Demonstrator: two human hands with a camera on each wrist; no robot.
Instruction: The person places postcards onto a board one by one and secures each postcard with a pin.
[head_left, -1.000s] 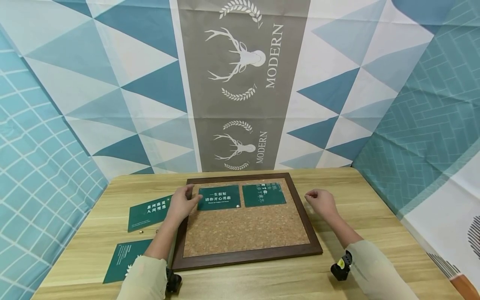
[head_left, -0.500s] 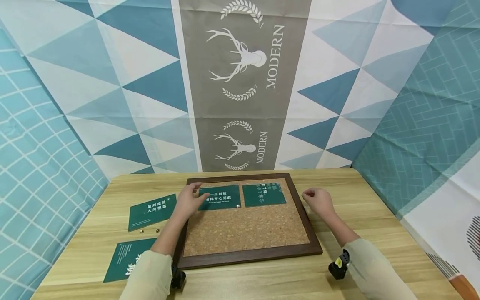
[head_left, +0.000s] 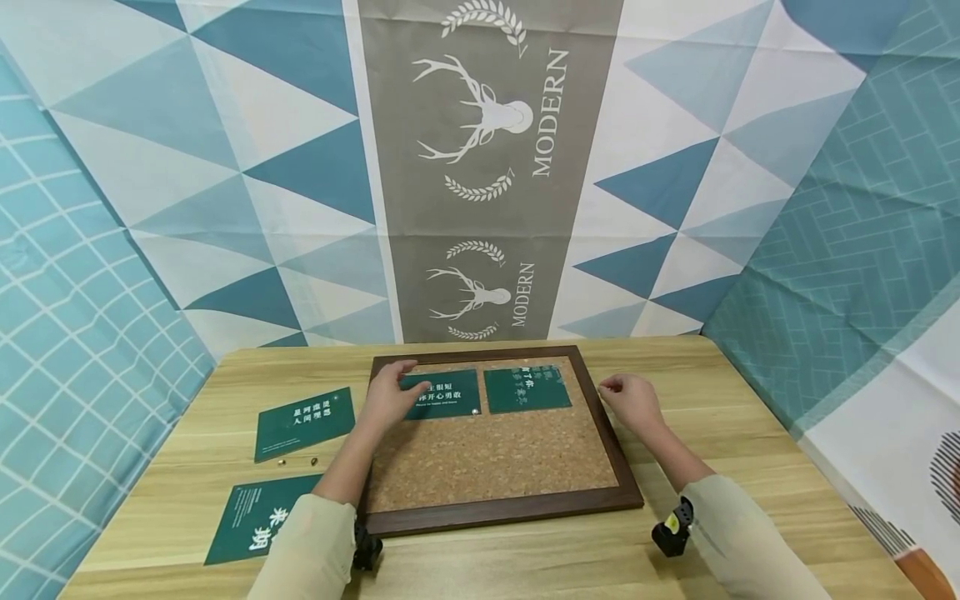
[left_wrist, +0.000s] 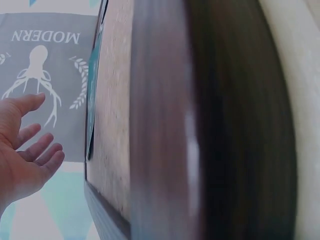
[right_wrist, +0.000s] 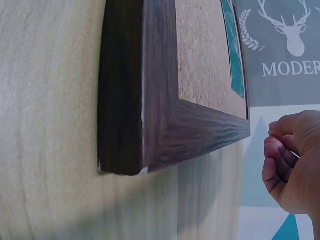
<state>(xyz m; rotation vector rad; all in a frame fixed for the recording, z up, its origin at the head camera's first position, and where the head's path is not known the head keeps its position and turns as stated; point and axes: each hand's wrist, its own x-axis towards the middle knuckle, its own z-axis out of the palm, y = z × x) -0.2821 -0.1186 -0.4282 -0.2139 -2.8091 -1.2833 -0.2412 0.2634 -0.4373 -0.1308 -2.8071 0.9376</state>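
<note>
A cork board (head_left: 495, 458) in a dark brown wooden frame lies on the table, with two green cards along its far side. My left hand (head_left: 388, 396) is open over the left card (head_left: 450, 396), its fingers loosely spread with nothing between them; it hides that card's left end. A shiny thumbtack (head_left: 475, 412) sits at the same card's lower right corner. The right card (head_left: 528, 389) carries white print turned sideways. Just beyond the frame's right side, my right hand (head_left: 632, 404) pinches a tiny shiny thumbtack (right_wrist: 270, 133) between thumb and index finger, mostly hidden by the fingertips.
Left of the board lie two more green cards, an upper one (head_left: 305, 423) and a lower one (head_left: 258, 518), the latter partly behind my left forearm. Two small metal tacks (head_left: 314, 461) rest between them. Patterned cloth (head_left: 487, 167) hangs behind the table.
My left hand has moved right, from the frame's left edge to over the left card. The right hand has shifted slightly left toward the frame, still pinching.
</note>
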